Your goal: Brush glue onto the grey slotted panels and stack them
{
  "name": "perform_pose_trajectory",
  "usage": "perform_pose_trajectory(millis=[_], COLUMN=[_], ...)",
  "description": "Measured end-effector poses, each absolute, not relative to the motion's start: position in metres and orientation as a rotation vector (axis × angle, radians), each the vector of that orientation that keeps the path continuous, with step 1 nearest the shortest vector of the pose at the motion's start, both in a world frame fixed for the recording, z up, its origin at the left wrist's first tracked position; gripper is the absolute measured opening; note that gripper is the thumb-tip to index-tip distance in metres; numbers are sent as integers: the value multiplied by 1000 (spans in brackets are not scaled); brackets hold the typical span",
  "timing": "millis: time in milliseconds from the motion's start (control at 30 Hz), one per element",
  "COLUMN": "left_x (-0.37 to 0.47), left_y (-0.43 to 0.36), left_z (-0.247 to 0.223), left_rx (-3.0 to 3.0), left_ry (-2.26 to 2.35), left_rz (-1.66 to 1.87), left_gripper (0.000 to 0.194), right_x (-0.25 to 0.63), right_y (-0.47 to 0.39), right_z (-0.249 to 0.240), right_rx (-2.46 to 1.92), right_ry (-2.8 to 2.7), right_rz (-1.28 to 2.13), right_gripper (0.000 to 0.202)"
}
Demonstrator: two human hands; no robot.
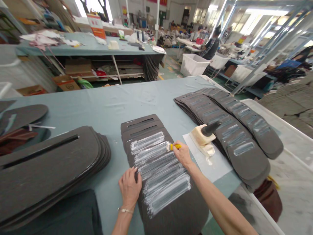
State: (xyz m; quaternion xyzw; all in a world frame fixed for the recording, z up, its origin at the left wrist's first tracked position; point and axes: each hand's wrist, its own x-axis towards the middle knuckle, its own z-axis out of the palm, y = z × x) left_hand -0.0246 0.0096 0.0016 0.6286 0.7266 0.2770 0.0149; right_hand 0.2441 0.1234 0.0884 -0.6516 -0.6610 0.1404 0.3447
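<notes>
My right hand (pixel 183 154) is closed around a small brush (pixel 175 147) with a yellow handle and whitish bristles. The bristles touch the top of a fanned stack of dark grey panels (pixel 176 209) with slots. White, glue-like paste (pixel 168 192) is smeared in streaks around several of the slots. At the stack's left edge, my left hand (pixel 130 185) is curled with thumb and fingers on the panel edge. Just right of the stack, a cream block-shaped container (pixel 202 134) with a black nozzle lies on a white sheet (pixel 221 168), white paste beside it.
Fanned panels with pasted slots (pixel 244 160) lie at the right. A thick pile of slotted dark panels (pixel 80 160) occupies the left. Across from my table (pixel 97 101) stands another worktable (pixel 90 49); a person (pixel 211 45) sits by white bins (pixel 194 65).
</notes>
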Motion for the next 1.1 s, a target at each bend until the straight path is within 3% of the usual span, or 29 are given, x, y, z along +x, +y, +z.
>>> perform_pose_trajectory(millis=[200,400,500,700,933,1100], left_x=[-24,-23,-24,-31,-50,-62], left_y=[9,8,6,18,80,95], left_z=[4,5,5,12,27,27], left_rx=[1944,1941,1939,1838,1923,1949], left_ry=[2262,2261,2244,2241,2273,2246], left_rz=[857,870,887,930,896,800], left_gripper=[25,25,25,20,29,23], right_x=[219,131,153,236,176,204], right_y=[111,73,79,131,163,194], right_z=[93,84,76,98,95,98], right_rx=[-1779,-1323,-1421,-1749,-1445,-1639], right_ry=[-1628,-1909,-1877,-1622,-1725,-1602], right_rz=[346,710,714,214,587,422], right_gripper=[22,18,19,21,24,24])
